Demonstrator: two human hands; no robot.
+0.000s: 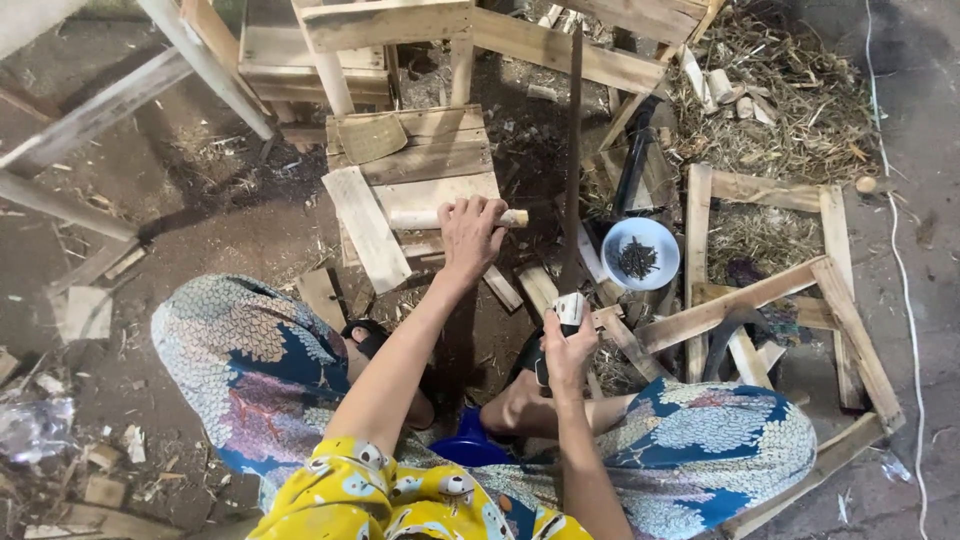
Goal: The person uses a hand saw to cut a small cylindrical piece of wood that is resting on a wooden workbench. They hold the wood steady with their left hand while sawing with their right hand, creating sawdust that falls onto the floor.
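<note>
Head view, looking down on a seated person. The left hand [470, 232] is closed over a pale wooden stick [425, 218], which lies crosswise on a low wooden stool [415, 160]; the stick's two ends project on either side of the fist. The right hand [567, 350] is wrapped tightly round the handle of a long blade [573, 150] (a machete-like tool), held upright with its blade rising just right of the stick's near end, apart from it. A blue bowl of dark nails [640, 255] sits near the blade, among loose wooden slats [745, 300].
</note>
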